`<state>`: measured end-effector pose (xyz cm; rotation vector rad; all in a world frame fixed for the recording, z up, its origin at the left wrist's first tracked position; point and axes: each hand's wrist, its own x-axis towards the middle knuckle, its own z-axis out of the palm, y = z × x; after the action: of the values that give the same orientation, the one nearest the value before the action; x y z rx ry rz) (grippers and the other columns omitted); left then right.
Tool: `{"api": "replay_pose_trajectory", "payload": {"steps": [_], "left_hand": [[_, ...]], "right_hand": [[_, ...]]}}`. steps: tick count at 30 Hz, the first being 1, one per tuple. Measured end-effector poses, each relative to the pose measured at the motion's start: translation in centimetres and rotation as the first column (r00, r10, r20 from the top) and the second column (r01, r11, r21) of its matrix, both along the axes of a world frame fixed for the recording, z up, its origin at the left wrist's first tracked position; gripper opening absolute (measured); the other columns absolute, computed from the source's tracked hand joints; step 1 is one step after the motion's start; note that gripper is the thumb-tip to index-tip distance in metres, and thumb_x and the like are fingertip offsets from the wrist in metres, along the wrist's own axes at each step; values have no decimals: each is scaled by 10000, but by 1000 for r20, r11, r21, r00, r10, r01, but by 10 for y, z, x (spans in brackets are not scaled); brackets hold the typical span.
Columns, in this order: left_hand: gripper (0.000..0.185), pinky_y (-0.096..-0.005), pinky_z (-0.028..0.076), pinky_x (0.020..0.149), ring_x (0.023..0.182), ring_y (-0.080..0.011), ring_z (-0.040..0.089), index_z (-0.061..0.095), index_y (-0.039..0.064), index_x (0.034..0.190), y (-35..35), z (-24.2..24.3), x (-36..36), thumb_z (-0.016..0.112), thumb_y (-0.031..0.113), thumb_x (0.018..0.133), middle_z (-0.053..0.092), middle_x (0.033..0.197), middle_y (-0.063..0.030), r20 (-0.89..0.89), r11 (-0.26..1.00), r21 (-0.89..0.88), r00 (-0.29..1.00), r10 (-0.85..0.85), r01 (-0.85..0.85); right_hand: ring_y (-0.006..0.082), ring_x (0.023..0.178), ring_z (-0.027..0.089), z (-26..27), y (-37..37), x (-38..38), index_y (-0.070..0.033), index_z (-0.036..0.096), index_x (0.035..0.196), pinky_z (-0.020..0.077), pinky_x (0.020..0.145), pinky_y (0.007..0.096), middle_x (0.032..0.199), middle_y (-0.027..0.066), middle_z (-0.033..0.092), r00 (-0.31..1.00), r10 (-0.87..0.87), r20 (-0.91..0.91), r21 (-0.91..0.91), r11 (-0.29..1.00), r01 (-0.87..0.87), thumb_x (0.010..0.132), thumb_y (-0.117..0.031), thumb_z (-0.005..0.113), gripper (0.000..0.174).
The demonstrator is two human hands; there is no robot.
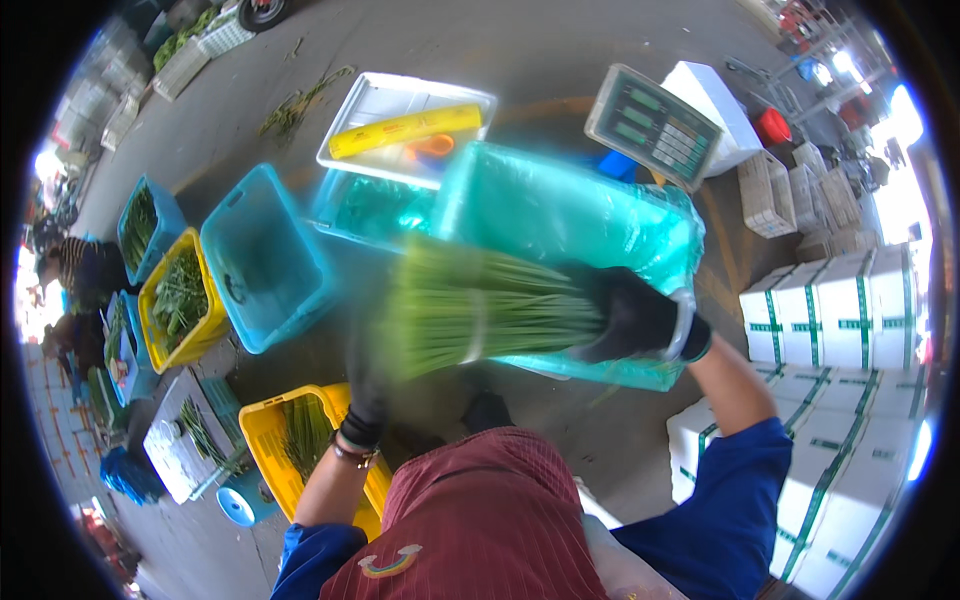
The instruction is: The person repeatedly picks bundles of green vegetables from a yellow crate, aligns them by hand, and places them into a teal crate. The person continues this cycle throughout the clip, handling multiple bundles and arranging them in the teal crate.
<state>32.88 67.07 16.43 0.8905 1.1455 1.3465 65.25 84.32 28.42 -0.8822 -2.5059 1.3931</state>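
A thick bundle of long green stalks (510, 307), bound with a pale band, lies crosswise before me. My right hand (630, 315), in a black glove, grips its right end. My left hand (365, 375), also gloved in black, is blurred beside the bundle's left end; whether it touches the stalks and how its fingers lie cannot be made out. Just beyond the bundle is a crate lined with green plastic film (555, 202). More green stalks (304, 435) lie in a yellow crate (262, 435) by my left forearm.
A digital scale (652, 124) stands beyond the lined crate, near a white tray (360, 97) holding a yellow roll (405, 131). To the left are a blue crate (262, 255) and a yellow crate of greens (180, 300). Stacked white boxes (825, 307) stand right. Two people (82, 270) are far left.
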Motion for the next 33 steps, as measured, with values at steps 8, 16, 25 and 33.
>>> {"api": "replay_pose_trajectory", "payload": {"steps": [8,16,25,33], "left_hand": [[685,-344,374,1104,1302,-191,475,351,22,1520,25,-210,26,668,299,980,507,1416,-109,-299,902,-428,951,-73,-65],[726,-348,395,1070,1244,-201,502,336,34,1522,48,-212,33,690,323,957,521,1376,-104,-180,843,-528,984,12,-107],[709,-350,406,1060,1239,-195,500,354,28,1511,47,-232,37,694,305,954,529,1365,-112,-338,875,-456,941,-1,-163],[596,-398,437,1049,1242,-273,545,458,1,1436,48,-232,40,695,213,932,566,1335,-175,-548,926,-196,819,170,-324]], "right_hand": [[396,1101,643,-306,111,95,-15,448,1450,512,949,451,1195,253,665,777,192,600,-77,980,-183,624,-363,862,987],[363,966,657,-440,222,66,-52,728,995,491,872,488,1009,222,707,660,339,670,-99,922,-374,820,-404,659,399],[347,1000,653,-505,220,22,-19,674,1159,512,902,474,1097,180,686,647,-61,760,237,953,-189,898,-389,633,455],[345,952,654,-541,226,-61,-17,667,1148,536,867,465,1084,143,676,752,-245,612,430,901,-57,909,-414,657,463]]}}
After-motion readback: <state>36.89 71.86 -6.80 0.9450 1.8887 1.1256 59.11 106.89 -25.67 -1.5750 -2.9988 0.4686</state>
